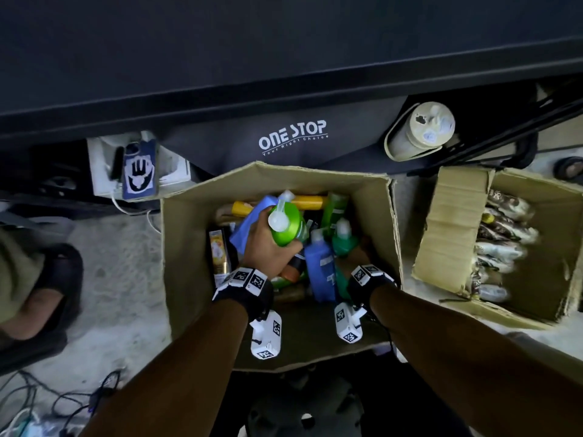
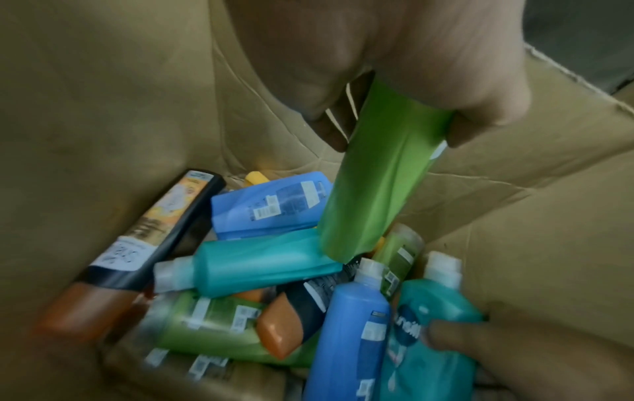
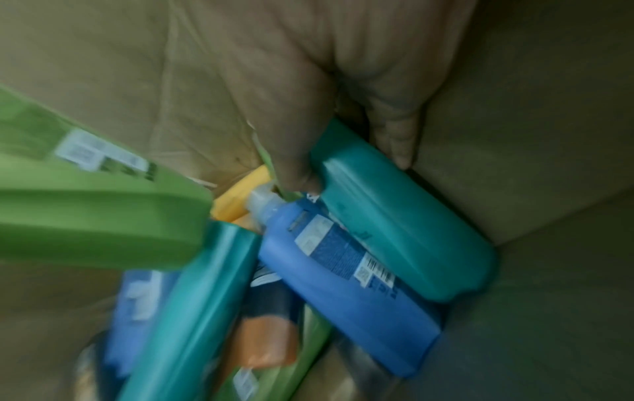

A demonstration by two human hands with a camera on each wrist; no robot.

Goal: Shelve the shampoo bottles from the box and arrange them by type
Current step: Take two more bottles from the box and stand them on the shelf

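An open cardboard box (image 1: 186, 247) on the floor holds several shampoo bottles, blue, teal, green, orange and black. My left hand (image 1: 268, 247) grips a bright green bottle (image 1: 288, 225) with a white cap, lifted upright above the pile; its body (image 2: 374, 190) shows in the left wrist view. My right hand (image 1: 356, 257) reaches deep into the box at the right wall, with thumb and fingers round a teal bottle (image 3: 401, 217). A blue bottle (image 3: 343, 285) leans against that teal one. In the head view my right fingers are hidden behind bottles.
A second cardboard box (image 1: 448, 234) with wrapped packs stands to the right. A dark shelf unit (image 1: 284, 74) marked ONE STOP runs across the back, with a pale bottle (image 1: 419, 130) lying beneath it. Another person's sandalled foot (image 1: 41, 291) is at left. Cables (image 1: 47, 405) lie at lower left.
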